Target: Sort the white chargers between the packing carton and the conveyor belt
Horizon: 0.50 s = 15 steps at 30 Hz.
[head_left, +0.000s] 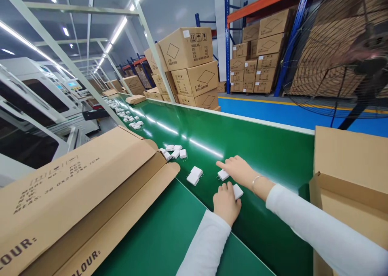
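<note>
My left hand (226,203) is closed around a white plug adapter (238,191), which shows between its fingers and thumb. Just beyond it, my right hand (240,170) reaches in from the right, one finger stretched to the left and the others curled. Partly under that hand is a second white adapter (223,175), its prongs facing left; the grip on it is partly hidden. Two white adapters (194,175) lie side by side on the green belt (257,146) left of my hands. Farther left, several more adapters (176,152) lie in a loose group.
An open carton (75,179) stands at the left, its flaps reaching the belt edge. Another open carton (351,187) is at the right. More adapters (130,118) lie far up the belt. Stacked boxes (194,66) and a large fan (342,57) stand beyond the belt.
</note>
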Each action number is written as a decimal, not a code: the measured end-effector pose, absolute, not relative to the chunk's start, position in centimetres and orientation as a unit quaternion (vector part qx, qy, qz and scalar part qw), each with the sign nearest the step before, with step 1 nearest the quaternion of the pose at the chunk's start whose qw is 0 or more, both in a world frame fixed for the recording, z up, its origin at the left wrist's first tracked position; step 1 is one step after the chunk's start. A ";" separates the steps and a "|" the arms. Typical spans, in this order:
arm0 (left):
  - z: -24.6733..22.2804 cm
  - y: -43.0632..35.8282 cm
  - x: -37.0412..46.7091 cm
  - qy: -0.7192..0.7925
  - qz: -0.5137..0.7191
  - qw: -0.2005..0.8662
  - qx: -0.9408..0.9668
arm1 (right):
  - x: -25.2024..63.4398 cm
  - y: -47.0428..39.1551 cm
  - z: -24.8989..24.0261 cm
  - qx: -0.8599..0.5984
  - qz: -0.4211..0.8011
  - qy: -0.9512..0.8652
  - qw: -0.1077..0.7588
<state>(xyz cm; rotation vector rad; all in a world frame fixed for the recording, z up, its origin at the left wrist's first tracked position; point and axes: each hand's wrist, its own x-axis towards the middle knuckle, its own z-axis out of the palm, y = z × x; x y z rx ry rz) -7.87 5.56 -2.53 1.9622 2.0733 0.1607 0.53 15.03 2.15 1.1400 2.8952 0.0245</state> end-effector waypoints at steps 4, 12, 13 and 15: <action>-2.4 5.6 -8.3 0.716 0.080 0.204 0.663 | -3.8 14.5 1.2 0.347 -0.022 0.935 0.071; -2.0 5.1 -6.6 0.720 0.053 0.203 0.661 | -2.0 13.9 2.8 0.449 -0.083 0.889 0.022; -1.9 5.0 -6.5 0.714 0.070 0.214 0.663 | -0.2 13.8 3.7 0.461 -0.093 0.883 -0.004; -1.3 4.7 -6.5 0.663 0.154 0.299 0.668 | 4.4 13.0 5.6 0.485 -0.120 0.865 -0.054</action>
